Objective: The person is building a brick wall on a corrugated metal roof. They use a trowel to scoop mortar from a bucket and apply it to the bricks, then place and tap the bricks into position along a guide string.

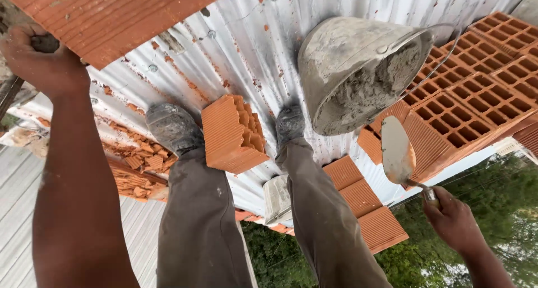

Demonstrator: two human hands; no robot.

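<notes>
Hands clamped, right (454, 218) on one trowel (397, 151), left (36, 58) on one dark handle (45, 43); one mortar bucket (358, 69).

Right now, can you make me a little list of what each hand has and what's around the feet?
left hand: gripping a dark handle at the left edge, beside a big brick
right hand: holding a trowel smeared with mortar
bucket: grey, tilted, mortar inside, near the trowel blade
between the shoes: one hollow brick
underfoot: corrugated metal sheet with brick bits
right side: stack of hollow bricks
</notes>
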